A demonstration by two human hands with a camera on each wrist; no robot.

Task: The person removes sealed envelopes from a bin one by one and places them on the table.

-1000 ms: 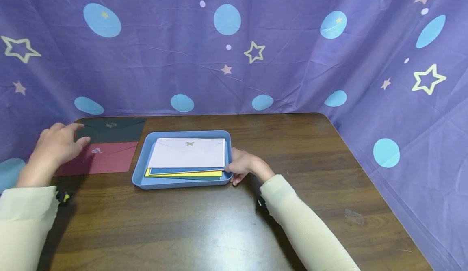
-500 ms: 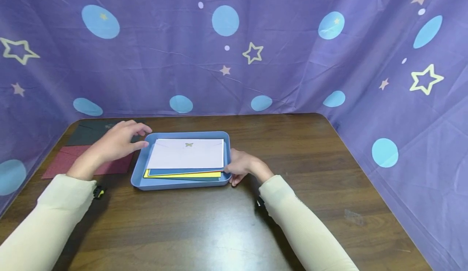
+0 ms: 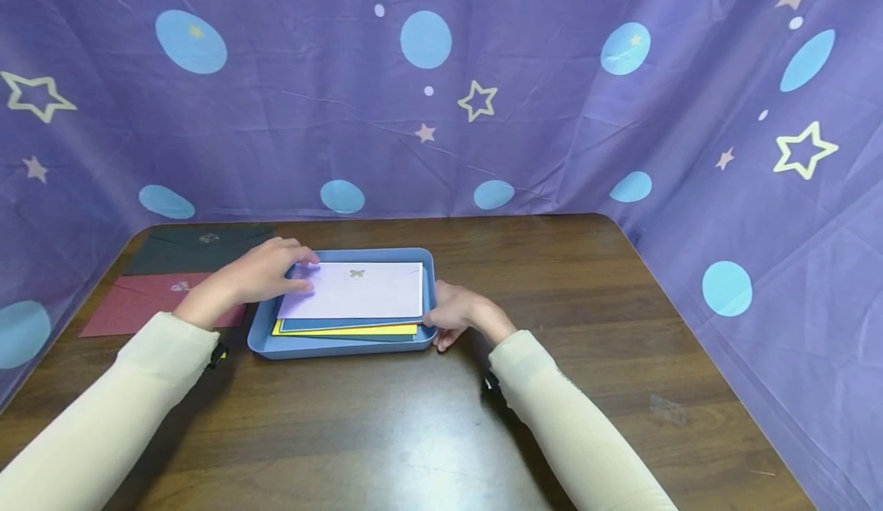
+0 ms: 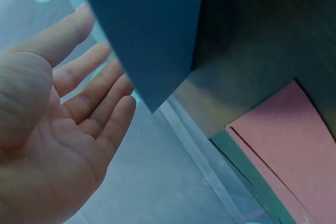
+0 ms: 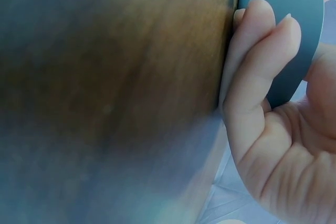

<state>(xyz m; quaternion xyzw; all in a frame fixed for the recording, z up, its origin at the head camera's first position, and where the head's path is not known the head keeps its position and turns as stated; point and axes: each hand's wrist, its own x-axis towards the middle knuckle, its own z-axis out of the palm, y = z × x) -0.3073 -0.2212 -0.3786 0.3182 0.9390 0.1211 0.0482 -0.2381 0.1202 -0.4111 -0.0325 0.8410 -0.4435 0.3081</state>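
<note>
A blue tray (image 3: 331,352) holds a stack of envelopes: a white envelope (image 3: 366,296) with a gold butterfly mark on top, and blue, yellow and dark green edges showing below it. My left hand (image 3: 258,273) is over the tray's left end, thumb and fingers spread at the white envelope's left edge; whether they touch it I cannot tell. In the left wrist view the palm is bare beside the tray wall (image 4: 152,35). At the tray's right end, my right hand (image 3: 457,312) grips the rim, thumb at the edge and curled fingers against the outer wall (image 5: 299,3).
Left of the tray, a dark green envelope (image 3: 179,250) and a red envelope (image 3: 138,304) lie flat on the wooden table (image 3: 552,281). My left forearm partly covers the red one. A purple curtain (image 3: 538,135) with stars and dots hangs around the table's back and sides.
My left hand has moved right, from above the red and dark green envelopes to over the tray's left end. My right hand and the tray stay put.
</note>
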